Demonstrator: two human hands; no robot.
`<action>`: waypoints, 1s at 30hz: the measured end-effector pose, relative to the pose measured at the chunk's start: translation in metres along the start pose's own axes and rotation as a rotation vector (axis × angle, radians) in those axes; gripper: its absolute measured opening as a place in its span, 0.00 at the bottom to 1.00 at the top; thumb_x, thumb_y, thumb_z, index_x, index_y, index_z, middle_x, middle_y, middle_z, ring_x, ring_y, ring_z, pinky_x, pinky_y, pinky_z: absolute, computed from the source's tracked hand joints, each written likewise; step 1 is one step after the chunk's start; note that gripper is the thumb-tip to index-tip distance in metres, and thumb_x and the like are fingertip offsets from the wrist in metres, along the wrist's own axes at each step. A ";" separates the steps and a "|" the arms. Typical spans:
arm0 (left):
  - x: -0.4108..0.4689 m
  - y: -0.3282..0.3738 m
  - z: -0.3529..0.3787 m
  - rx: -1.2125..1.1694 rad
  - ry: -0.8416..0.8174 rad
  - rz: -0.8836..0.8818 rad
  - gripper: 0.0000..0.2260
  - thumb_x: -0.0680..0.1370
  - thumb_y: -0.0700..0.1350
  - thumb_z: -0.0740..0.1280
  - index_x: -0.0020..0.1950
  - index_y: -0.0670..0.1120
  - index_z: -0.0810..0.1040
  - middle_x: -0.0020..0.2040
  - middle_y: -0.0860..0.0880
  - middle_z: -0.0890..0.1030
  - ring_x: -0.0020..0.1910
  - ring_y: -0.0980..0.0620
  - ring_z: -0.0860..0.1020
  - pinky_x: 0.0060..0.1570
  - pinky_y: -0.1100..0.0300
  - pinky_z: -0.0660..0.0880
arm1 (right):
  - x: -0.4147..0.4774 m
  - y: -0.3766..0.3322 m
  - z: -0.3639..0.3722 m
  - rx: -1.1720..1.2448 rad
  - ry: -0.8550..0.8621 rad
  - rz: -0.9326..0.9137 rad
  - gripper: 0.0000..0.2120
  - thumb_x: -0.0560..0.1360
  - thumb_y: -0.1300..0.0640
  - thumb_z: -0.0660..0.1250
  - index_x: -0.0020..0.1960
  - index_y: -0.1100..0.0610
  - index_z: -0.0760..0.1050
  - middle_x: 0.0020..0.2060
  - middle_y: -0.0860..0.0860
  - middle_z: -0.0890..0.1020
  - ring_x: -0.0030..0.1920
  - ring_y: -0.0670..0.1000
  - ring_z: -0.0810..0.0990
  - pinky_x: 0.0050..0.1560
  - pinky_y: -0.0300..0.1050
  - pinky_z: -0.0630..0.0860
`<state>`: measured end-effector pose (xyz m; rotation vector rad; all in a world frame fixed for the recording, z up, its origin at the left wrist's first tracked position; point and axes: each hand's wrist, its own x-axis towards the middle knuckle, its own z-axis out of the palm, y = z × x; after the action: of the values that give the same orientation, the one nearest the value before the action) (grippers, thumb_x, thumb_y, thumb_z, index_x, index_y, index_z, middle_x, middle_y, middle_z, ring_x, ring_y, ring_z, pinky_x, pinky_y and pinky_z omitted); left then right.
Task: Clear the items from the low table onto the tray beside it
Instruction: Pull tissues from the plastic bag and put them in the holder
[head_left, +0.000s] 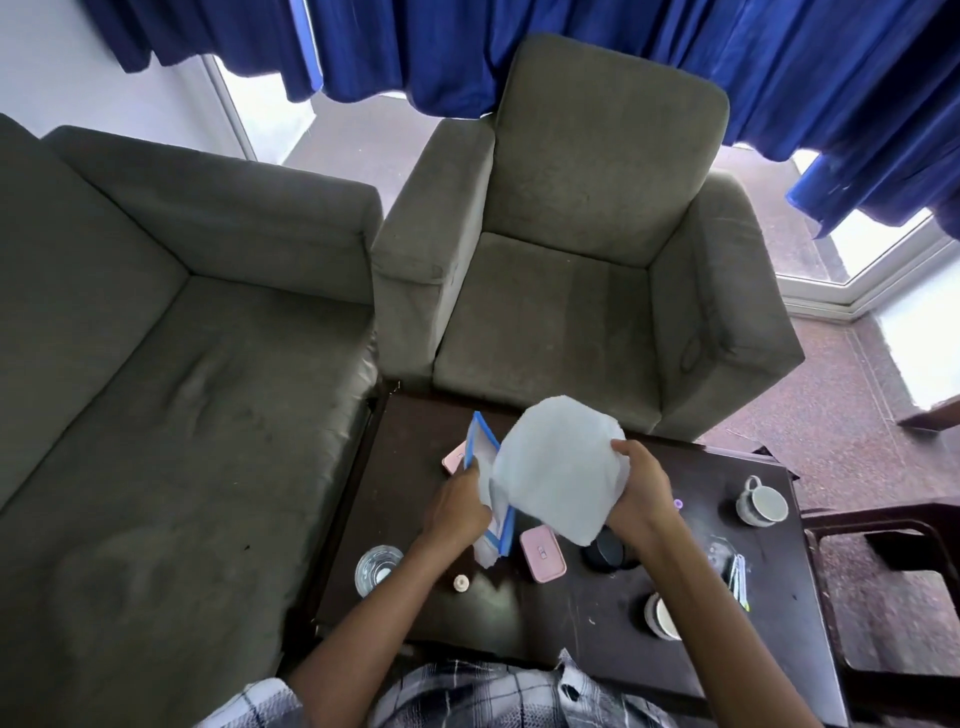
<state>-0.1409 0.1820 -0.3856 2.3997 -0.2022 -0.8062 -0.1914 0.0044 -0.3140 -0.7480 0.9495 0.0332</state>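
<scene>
The left hand (457, 506) and right hand (641, 493) hold a white cloth (558, 473) above the bench (410, 447), fingers (621, 448) clenched on it. Its hanging tail could snag the pink case (543, 553) or topple the glass (376, 569) nearby; tray not in sight.

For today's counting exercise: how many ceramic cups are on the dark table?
2. One cup near the table's right edge; a second cup nearer the person, partly hidden by the right forearm. The held white bag may cover more.
</scene>
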 end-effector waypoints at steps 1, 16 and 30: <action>0.007 -0.007 -0.006 0.018 0.007 -0.034 0.22 0.71 0.35 0.60 0.66 0.43 0.67 0.62 0.41 0.74 0.59 0.40 0.75 0.52 0.51 0.75 | 0.004 -0.002 -0.004 0.025 -0.003 0.019 0.19 0.74 0.56 0.59 0.64 0.60 0.70 0.56 0.59 0.79 0.55 0.61 0.77 0.53 0.53 0.73; 0.114 -0.072 0.045 0.370 -0.102 -0.257 0.19 0.82 0.44 0.50 0.74 0.45 0.59 0.74 0.44 0.62 0.66 0.40 0.71 0.63 0.50 0.68 | 0.068 0.016 -0.050 -0.148 0.093 0.131 0.16 0.76 0.54 0.56 0.61 0.58 0.72 0.52 0.58 0.80 0.49 0.59 0.78 0.45 0.51 0.73; 0.093 -0.011 0.079 -0.615 -0.418 -0.368 0.14 0.81 0.50 0.56 0.64 0.48 0.71 0.54 0.46 0.77 0.52 0.48 0.76 0.59 0.53 0.71 | 0.078 0.035 -0.085 -0.097 0.095 0.252 0.21 0.76 0.52 0.58 0.67 0.56 0.68 0.59 0.58 0.78 0.55 0.59 0.78 0.47 0.53 0.74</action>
<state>-0.1136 0.1228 -0.4891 1.6886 0.2989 -1.3142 -0.2182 -0.0417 -0.4219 -0.7201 1.1349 0.2677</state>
